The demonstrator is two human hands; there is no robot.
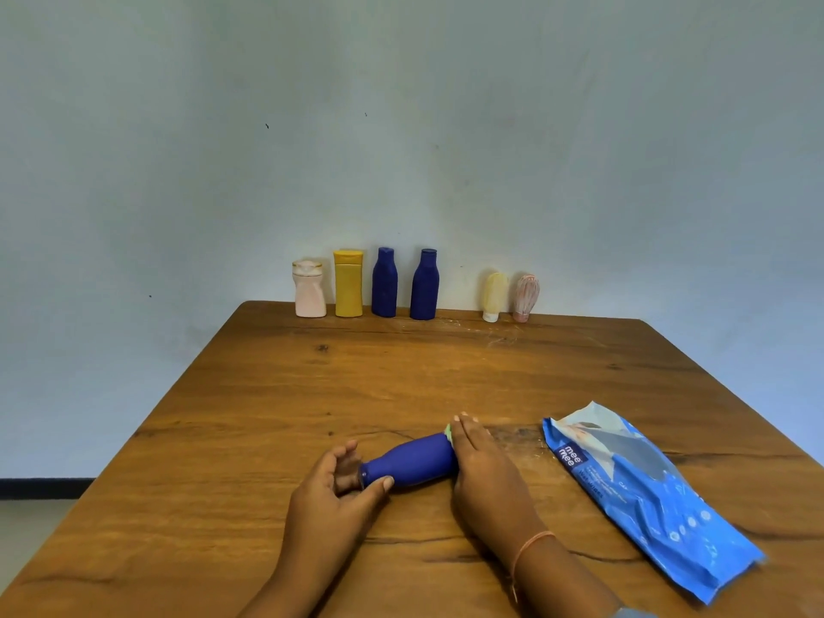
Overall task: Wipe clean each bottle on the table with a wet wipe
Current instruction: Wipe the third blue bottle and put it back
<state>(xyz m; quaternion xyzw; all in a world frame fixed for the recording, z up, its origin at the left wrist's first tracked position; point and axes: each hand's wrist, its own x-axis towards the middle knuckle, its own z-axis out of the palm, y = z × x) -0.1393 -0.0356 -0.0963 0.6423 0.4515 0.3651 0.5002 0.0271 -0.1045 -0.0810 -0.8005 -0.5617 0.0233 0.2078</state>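
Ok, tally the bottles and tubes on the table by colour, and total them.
Standing blue bottles: 2
Lying blue bottle: 1
Yellow bottle: 1
Pink bottle: 1
Cream tube: 1
Pink tube: 1
Total: 7

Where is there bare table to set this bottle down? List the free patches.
Free: the wide middle of the table, between the back row of bottles and the left hand; also the near left beside it. Small gap between the right dark blue bottle and the cream tube. Crowded: near right, where the wipes pack lies by the right hand.
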